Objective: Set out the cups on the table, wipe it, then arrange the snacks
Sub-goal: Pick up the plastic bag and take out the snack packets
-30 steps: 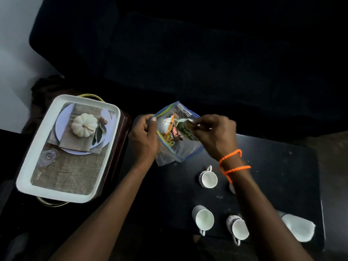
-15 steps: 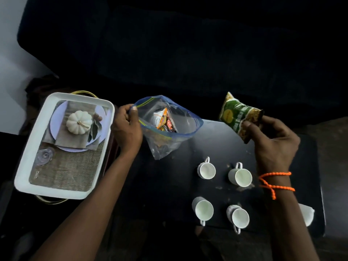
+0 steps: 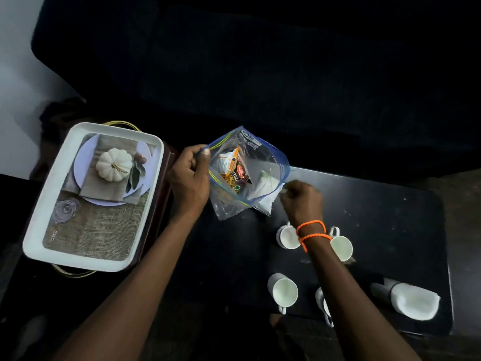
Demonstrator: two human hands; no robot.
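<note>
My left hand (image 3: 188, 178) pinches the left rim of a clear zip bag (image 3: 270, 162) held open above the black table (image 3: 390, 217). Inside it lies an orange and red snack packet (image 3: 233, 173). My right hand (image 3: 302, 199), with curled fingers, is at the bag's right rim and seems to pinch a pale, green-tipped snack packet (image 3: 264, 205) that lies behind and below the bag. Several white cups stand on the table: one (image 3: 286, 238) and another (image 3: 342, 248) by my right wrist, one (image 3: 284, 291) nearer, and one (image 3: 321, 299) half hidden by my forearm.
A white tray (image 3: 39, 230) printed with a pumpkin picture sits on a dark stand to the left of the table. A crumpled white cloth (image 3: 415, 303) lies at the table's near right corner. A dark sofa fills the background.
My right hand drew the green packet out of the bag, swung it up to the right, then came back down to the bag's right rim. The bag tilted further open.
</note>
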